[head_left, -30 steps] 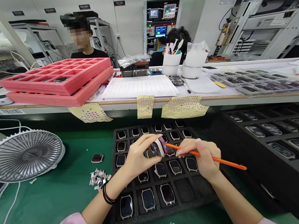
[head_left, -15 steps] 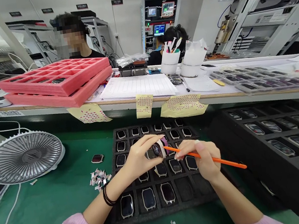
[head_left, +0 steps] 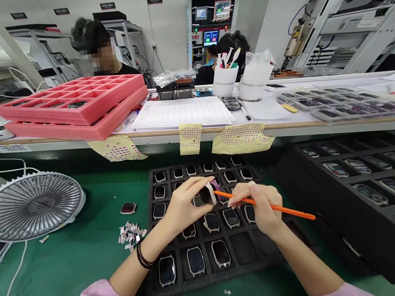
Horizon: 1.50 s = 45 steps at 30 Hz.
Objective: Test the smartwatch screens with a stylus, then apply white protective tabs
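Note:
Between the thumb and fingers of my left hand (head_left: 181, 202) is a smartwatch (head_left: 207, 195), tilted with its dark screen toward the left. A purple patch shows at its far side. My right hand (head_left: 261, 203) grips a thin orange stick (head_left: 284, 210) like a pen, and its tip meets the watch's pale side edge. Both hands are above a black foam tray (head_left: 213, 277), where several watches with dark screens lie in compartments. One watch (head_left: 221, 254) sits in the front row. Part of the tray is hidden by my hands.
A grey fan (head_left: 31, 207) stands at left. Near it lie a loose watch (head_left: 128, 208) and small pale scraps (head_left: 131, 234). At right is a black foam stack (head_left: 325, 208) holding watches. A shelf ahead carries red foam trays (head_left: 81, 118) and papers (head_left: 181, 113). Two people sit beyond.
My right hand and the orange stick have shifted slightly left. The watch in my left hand has turned a little, and its lit screen now looks dark.

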### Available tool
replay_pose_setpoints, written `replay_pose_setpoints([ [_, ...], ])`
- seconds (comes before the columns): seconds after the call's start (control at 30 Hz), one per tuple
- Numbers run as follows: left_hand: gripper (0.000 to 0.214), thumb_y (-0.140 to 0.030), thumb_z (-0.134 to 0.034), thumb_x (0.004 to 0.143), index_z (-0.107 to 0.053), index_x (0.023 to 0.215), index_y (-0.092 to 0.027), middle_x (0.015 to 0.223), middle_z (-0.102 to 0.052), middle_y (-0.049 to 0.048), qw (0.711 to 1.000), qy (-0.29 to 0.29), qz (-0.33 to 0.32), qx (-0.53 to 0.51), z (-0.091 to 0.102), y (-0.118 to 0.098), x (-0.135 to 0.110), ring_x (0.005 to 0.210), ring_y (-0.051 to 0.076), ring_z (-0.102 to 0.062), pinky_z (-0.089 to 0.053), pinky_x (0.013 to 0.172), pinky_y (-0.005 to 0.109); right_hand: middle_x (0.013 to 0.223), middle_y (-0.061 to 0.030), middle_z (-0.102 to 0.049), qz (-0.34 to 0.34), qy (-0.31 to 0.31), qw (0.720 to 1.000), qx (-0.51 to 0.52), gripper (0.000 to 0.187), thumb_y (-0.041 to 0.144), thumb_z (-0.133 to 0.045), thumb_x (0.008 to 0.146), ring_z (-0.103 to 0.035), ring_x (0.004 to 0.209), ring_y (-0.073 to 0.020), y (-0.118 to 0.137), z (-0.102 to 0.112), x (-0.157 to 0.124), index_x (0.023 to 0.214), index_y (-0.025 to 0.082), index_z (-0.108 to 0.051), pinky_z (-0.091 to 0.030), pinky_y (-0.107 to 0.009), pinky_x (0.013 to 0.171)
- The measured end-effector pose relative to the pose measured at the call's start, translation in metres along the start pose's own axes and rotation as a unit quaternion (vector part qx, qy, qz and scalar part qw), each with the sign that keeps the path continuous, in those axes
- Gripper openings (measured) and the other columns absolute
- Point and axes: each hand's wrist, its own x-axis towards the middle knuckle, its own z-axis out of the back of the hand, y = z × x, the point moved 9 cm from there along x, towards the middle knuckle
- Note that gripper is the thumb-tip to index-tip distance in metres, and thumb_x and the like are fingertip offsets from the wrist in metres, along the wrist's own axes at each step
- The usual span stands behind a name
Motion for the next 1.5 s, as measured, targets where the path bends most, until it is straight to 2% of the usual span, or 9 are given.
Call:
replay_pose_setpoints([
  [0.17, 0.057, -0.005, -0.069, 0.071, -0.06, 0.125, -0.019, 0.114, -0.068, 0.0086, 1.0, 0.012, 0.013, 0.004, -0.004, 0.005, 0.001, 0.104, 0.021, -0.066, -0.055, 0.093, 0.035, 0.058, -0.0047, -0.068, -0.02, 0.008, 1.0, 0.02, 0.049, 0.033, -0.039, 0.1, -0.06, 0.051, -0.0161, -0.007, 0.004, 0.005, 0.069, 0.02, -0.075, -0.047, -0.03, 0.049],
  [0.33, 0.053, -0.007, -0.068, 0.072, -0.061, 0.123, -0.019, 0.116, -0.067, 0.0093, 0.999, 0.012, 0.013, 0.04, -0.001, 0.003, 0.003, 0.107, 0.022, -0.063, -0.053, 0.096, 0.038, 0.06, -0.0043, -0.071, -0.052, -0.086, 0.993, 0.061, 0.046, 0.041, -0.047, 0.097, -0.065, 0.052, -0.0178, -0.015, 0.029, 0.013, 0.065, 0.021, -0.073, -0.053, -0.032, 0.052],
  [0.53, 0.047, -0.014, -0.07, 0.073, -0.062, 0.12, -0.019, 0.12, -0.062, 0.012, 0.995, -0.002, 0.012, 0.1, 0.003, 0.002, 0.003, 0.112, 0.026, -0.059, -0.052, 0.093, 0.042, 0.086, -0.0061, -0.077, -0.161, -0.002, 0.987, -0.014, 0.037, 0.048, -0.05, 0.094, -0.075, 0.078, -0.0225, -0.05, -0.003, 0.008, 0.078, 0.021, -0.07, -0.06, -0.036, 0.075],
  [0.6, 0.047, -0.015, -0.069, 0.074, -0.062, 0.12, -0.019, 0.119, -0.062, 0.0116, 0.994, 0.001, 0.013, 0.104, 0.002, 0.003, 0.003, 0.109, 0.026, -0.06, -0.053, 0.091, 0.042, 0.089, -0.0061, -0.077, -0.192, 0.015, 0.981, -0.001, 0.028, 0.046, -0.064, 0.085, -0.074, 0.082, -0.0228, -0.06, -0.014, 0.004, 0.071, 0.022, -0.059, -0.06, -0.035, 0.074],
  [0.7, 0.047, -0.014, -0.067, 0.075, -0.06, 0.122, -0.019, 0.116, -0.064, 0.0106, 0.994, 0.01, 0.018, 0.104, -0.001, 0.004, 0.001, 0.106, 0.025, -0.061, -0.052, 0.09, 0.042, 0.094, -0.006, -0.075, -0.247, 0.018, 0.966, 0.07, 0.047, 0.038, -0.085, 0.064, -0.073, 0.082, -0.0223, -0.072, -0.024, -0.001, 0.067, 0.024, -0.04, -0.06, -0.031, 0.065],
  [0.87, 0.054, -0.025, -0.071, 0.08, -0.053, 0.132, -0.023, 0.12, -0.063, 0.0097, 0.996, 0.027, 0.038, 0.077, -0.003, 0.008, 0.001, 0.11, 0.025, -0.06, -0.051, 0.094, 0.042, 0.084, -0.0003, -0.072, -0.306, 0.002, 0.934, 0.184, 0.056, 0.03, -0.089, 0.057, -0.066, 0.059, -0.0121, -0.08, -0.03, -0.002, 0.064, 0.022, -0.034, -0.054, -0.024, 0.055],
  [1.03, 0.056, -0.035, -0.075, 0.079, -0.053, 0.131, -0.025, 0.123, -0.064, 0.0099, 0.997, 0.026, 0.051, 0.049, 0.001, 0.009, 0.004, 0.113, 0.026, -0.06, -0.049, 0.098, 0.044, 0.086, -0.0002, -0.072, -0.313, -0.012, 0.927, 0.204, 0.054, 0.025, -0.089, 0.056, -0.065, 0.063, -0.0114, -0.084, -0.024, -0.002, 0.063, 0.021, -0.036, -0.055, -0.023, 0.061],
  [1.33, 0.042, -0.033, -0.076, 0.078, -0.06, 0.115, -0.021, 0.116, -0.068, 0.0091, 0.995, -0.007, 0.057, 0.082, 0.01, 0.011, 0.006, 0.109, 0.026, -0.061, -0.047, 0.095, 0.044, 0.08, -0.0006, -0.069, -0.32, -0.053, 0.926, 0.191, 0.049, 0.037, -0.083, 0.067, -0.067, 0.073, -0.017, -0.083, -0.016, -0.001, 0.063, 0.022, -0.036, -0.059, -0.03, 0.061],
  [1.5, 0.042, -0.032, -0.077, 0.077, -0.059, 0.113, -0.021, 0.112, -0.069, 0.0088, 0.992, -0.03, 0.069, 0.099, 0.018, 0.013, 0.007, 0.107, 0.026, -0.061, -0.047, 0.093, 0.044, 0.079, -0.0006, -0.068, -0.319, -0.064, 0.926, 0.192, 0.05, 0.038, -0.084, 0.066, -0.066, 0.074, -0.0175, -0.083, -0.013, 0.001, 0.062, 0.022, -0.036, -0.061, -0.032, 0.061],
])
